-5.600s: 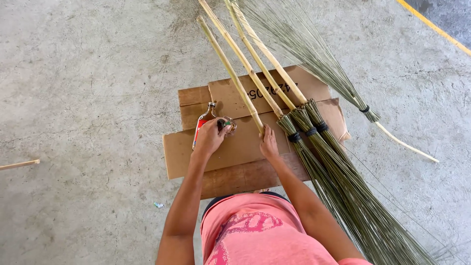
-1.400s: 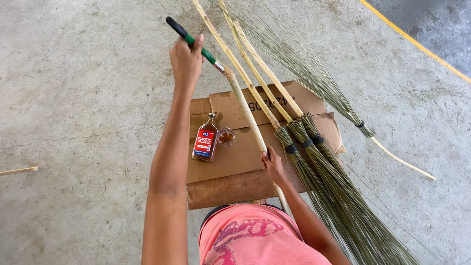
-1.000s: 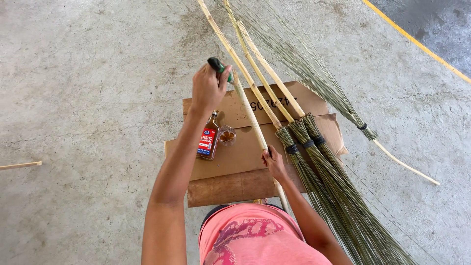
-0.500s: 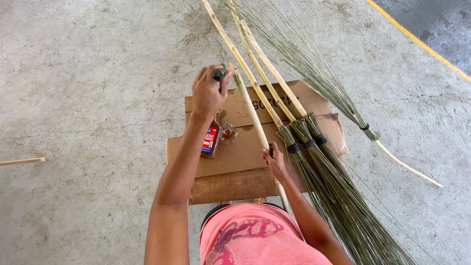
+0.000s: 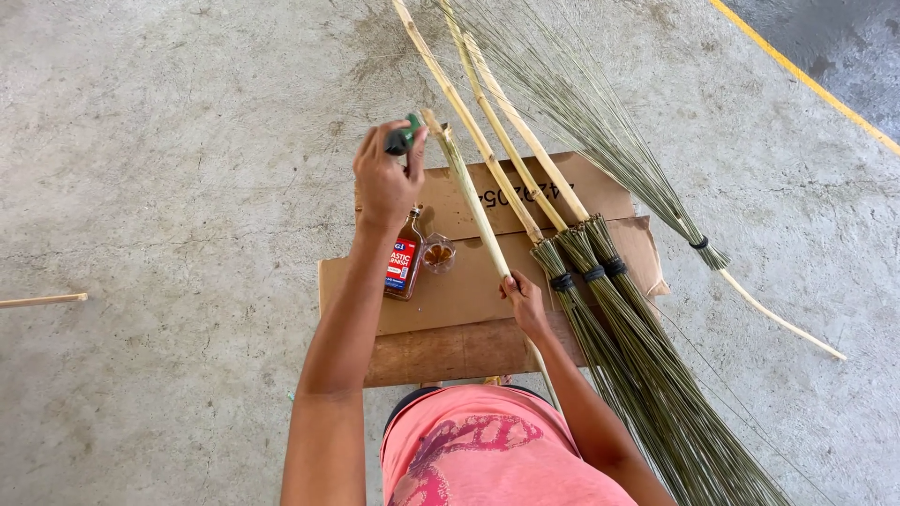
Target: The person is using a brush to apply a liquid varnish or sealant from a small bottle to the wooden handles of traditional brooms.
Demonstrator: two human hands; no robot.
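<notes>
Three finished brooms (image 5: 600,281) lie side by side across the cardboard (image 5: 469,290), each with a bamboo handle and a dark binding where the bristles start; a fourth broom (image 5: 656,201) lies on the floor to the right, reversed, its thin handle pointing toward the lower right. One bare stick (image 5: 473,201) lies left of the three. One small bottle (image 5: 403,262) and one cup (image 5: 437,253) stand on the cardboard, touching or nearly so.

The left hand (image 5: 386,178) is raised above the cardboard, arm outstretched, fingers clenched around a dark green-tipped brush (image 5: 405,141) held near the stick's far end. The right hand (image 5: 523,298) grips the stick at its near part, pressing it to the cardboard.

A wooden plank (image 5: 459,351) shows under the cardboard's near edge. Another stick (image 5: 42,300) lies well apart on the concrete at the left edge.
</notes>
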